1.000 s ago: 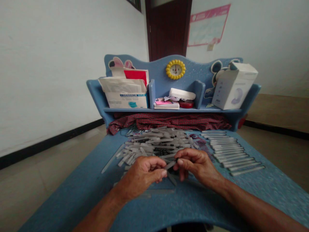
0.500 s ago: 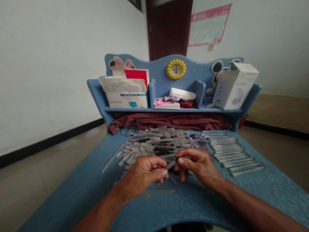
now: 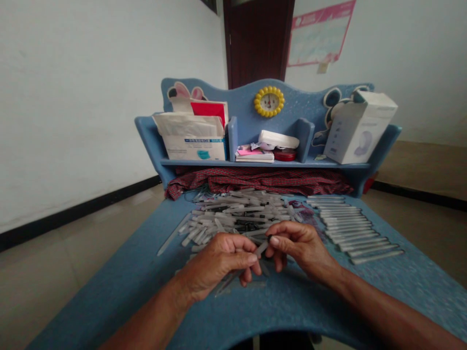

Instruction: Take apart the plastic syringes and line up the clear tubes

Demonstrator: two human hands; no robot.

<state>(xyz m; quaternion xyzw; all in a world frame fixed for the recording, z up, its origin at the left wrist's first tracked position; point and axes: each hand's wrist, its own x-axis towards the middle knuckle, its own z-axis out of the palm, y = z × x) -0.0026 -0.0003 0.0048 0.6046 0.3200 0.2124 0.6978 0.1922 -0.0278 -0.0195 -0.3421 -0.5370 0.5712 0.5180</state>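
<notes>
My left hand [image 3: 231, 257] is closed round a translucent pen [image 3: 261, 248], which runs slantwise from below the palm up to the other hand. At the pen's upper end, my right hand [image 3: 294, 245] pinches a small black piece [image 3: 269, 238] between thumb and forefinger. Whether that piece is a cap or an end plug is unclear. Just beyond both hands lies a loose heap of clear pen parts [image 3: 241, 209], with several black bits [image 3: 248, 226] among them. Finished-looking pens [image 3: 353, 228] lie side by side in a row on the right.
A blue desk [image 3: 306, 311] carries everything. Along its back runs a shelf with a mask box [image 3: 197, 148], a white box [image 3: 359, 131], a red round tin [image 3: 285, 154] and a yellow-rimmed clock [image 3: 269, 101]. Checked cloth [image 3: 255, 181] lies beneath the shelf. One long clear piece [image 3: 173, 235] lies left.
The left hand has shifted slightly right, closer to the right hand, and more of the pen now shows below it. The right hand keeps its pinch on the black piece. The view has shifted slightly.
</notes>
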